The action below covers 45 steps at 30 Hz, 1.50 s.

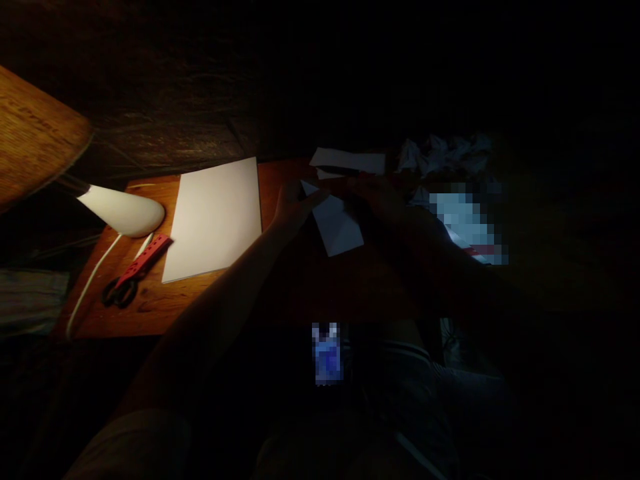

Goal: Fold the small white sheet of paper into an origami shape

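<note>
A folded piece of white paper (338, 225) lies on the wooden table, pointed at its far end and dimly lit. My left hand (296, 205) is closed at its upper left edge, the thumb reaching across the paper near the point. On the other side, my right hand (379, 199) is near the paper's upper right edge; deep shadow hides its fingers. Just beyond both hands, a dark slender tool (338, 171), perhaps a pen or a knife, rests across a white paper strip (360, 160).
Left of my arm lies a large white sheet (215, 220), beside scissors (143, 263) with black handles and a red cover. A lamp (125, 210) trails a white cord. Several folded paper pieces (440, 155) stand far right, behind a blurred bright object (467, 223).
</note>
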Each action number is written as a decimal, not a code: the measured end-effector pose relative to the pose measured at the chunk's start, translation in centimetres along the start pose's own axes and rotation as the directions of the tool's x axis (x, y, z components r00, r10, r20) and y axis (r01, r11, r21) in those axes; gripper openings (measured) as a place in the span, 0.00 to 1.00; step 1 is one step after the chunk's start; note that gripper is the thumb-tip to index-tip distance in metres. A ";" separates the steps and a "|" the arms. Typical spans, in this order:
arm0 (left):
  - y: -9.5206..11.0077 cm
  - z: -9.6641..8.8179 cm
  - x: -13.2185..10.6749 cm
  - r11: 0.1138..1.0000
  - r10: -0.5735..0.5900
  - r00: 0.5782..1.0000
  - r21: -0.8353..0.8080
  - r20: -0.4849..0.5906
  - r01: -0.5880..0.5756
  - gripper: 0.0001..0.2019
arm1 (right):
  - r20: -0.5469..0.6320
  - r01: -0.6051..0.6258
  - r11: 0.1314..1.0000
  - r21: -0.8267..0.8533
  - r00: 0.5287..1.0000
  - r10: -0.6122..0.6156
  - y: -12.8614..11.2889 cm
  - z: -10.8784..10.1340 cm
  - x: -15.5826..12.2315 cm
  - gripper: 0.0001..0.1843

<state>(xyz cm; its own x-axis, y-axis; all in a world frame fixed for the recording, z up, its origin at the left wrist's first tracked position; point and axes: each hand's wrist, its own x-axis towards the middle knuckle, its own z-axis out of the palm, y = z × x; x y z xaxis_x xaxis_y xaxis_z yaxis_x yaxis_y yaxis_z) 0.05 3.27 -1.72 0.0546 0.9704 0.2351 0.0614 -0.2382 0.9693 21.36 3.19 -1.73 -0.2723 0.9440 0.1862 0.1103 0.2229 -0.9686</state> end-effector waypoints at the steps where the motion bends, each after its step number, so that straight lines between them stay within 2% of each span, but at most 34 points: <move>1: 0.1 0.0 0.0 1.000 -0.001 1.000 0.010 0.006 0.001 0.22 | -0.014 -0.021 0.999 0.033 1.000 0.021 0.2 0.0 0.1 0.25; 3: 0.2 0.0 -0.1 1.000 0.000 1.000 0.029 0.026 0.000 0.22 | 0.002 -0.021 0.999 0.048 1.000 0.021 0.2 0.2 0.1 0.22; 8: 0.2 -0.1 -0.2 0.997 0.017 0.999 0.068 0.052 -0.020 0.22 | 0.085 0.106 0.991 -0.087 0.992 -0.098 -0.7 0.5 -0.2 0.13; 18: 0.3 0.0 -0.1 0.999 -0.023 0.993 0.049 0.116 0.017 0.17 | 0.012 0.198 0.956 -0.215 0.980 -0.200 -1.3 1.0 -0.7 0.11; 21: 0.6 0.1 -0.2 0.998 -0.054 0.991 0.030 0.121 0.050 0.16 | -0.011 0.184 0.957 -0.225 0.981 -0.192 -1.6 1.2 -0.8 0.08; 26: 0.6 0.0 -0.2 0.996 -0.093 0.988 0.016 0.127 0.091 0.14 | 0.043 0.139 0.968 -0.209 0.990 -0.133 -2.0 1.1 -1.0 0.04; 34: 0.6 0.3 -0.3 0.996 -0.084 0.989 -0.029 0.122 0.088 0.14 | -0.044 0.075 0.987 -0.141 0.996 -0.082 -2.3 1.4 -1.1 0.04; 41: 0.3 0.2 -0.3 0.992 -0.123 0.987 0.003 0.107 0.123 0.13 | 0.009 0.123 0.978 -0.166 0.992 -0.123 -1.9 1.3 -1.3 0.05; 45: 0.7 0.4 -0.6 0.989 -0.126 0.989 -0.072 0.080 0.132 0.13 | 0.008 0.119 0.983 -0.142 0.993 -0.119 -2.1 1.4 -1.2 0.06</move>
<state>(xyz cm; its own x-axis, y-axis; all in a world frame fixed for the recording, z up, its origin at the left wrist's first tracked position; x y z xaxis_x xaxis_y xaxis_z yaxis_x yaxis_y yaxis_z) 0.44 2.48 -1.24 0.1265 0.9864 0.1045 -0.0034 -0.1049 0.9945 20.15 1.28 -0.11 -0.2915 0.9086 0.2990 0.2118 0.3662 -0.9061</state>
